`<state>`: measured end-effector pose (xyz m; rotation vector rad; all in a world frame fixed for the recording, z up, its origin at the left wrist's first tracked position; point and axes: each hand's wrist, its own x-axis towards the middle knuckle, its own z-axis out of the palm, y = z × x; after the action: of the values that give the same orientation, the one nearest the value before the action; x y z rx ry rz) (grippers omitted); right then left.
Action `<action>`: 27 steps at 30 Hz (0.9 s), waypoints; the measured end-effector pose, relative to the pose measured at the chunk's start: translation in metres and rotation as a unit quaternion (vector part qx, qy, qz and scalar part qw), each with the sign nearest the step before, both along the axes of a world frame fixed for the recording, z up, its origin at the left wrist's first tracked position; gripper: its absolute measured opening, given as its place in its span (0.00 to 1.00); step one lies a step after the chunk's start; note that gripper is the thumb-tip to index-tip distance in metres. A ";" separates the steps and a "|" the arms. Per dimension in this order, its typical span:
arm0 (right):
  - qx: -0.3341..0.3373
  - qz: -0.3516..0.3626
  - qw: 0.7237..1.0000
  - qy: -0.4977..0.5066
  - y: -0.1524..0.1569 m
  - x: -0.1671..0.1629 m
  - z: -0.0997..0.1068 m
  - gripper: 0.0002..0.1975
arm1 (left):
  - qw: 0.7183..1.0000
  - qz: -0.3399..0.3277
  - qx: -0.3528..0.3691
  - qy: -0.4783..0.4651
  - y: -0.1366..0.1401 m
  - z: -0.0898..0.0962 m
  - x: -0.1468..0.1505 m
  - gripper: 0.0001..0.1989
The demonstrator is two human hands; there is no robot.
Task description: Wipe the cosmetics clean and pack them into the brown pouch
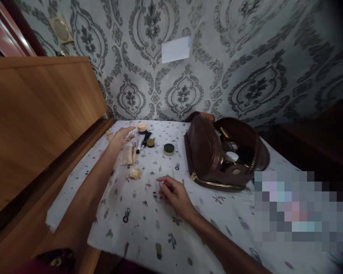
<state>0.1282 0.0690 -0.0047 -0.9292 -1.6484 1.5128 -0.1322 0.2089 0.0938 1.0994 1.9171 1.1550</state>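
At the far left of the cloth, my left hand (120,138) has its fingers closed around a small white item (130,133), mostly hidden. Beside it stands a jar with a peach lid (142,127). Nearer lie a beige tube (127,154), thin brushes (134,152), a white tube with a black cap (140,144) and a dark tube (146,139). A small gold-lidded jar (150,142) and a dark green-lidded jar (169,149) stand to the right. My right hand (173,195) hovers over the cloth, fingers loosely bent and holding nothing, near a small yellow container (135,173).
An open brown leather bag (202,148) with jars inside stands on the right of the patterned white cloth (148,228). A wooden panel (42,125) borders the left. Behind is a patterned wall (183,87) with a white switch plate (175,50). A blurred patch covers the right.
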 end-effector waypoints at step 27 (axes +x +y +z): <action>-0.174 0.016 0.967 0.184 -0.021 0.010 0.010 0.31 | 0.868 -0.166 0.301 0.358 -0.140 -0.037 0.119 0.19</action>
<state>0.1382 0.0480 0.0052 -0.7403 -1.1605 1.9041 -0.0129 0.0689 0.0571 2.3712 1.7534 1.2821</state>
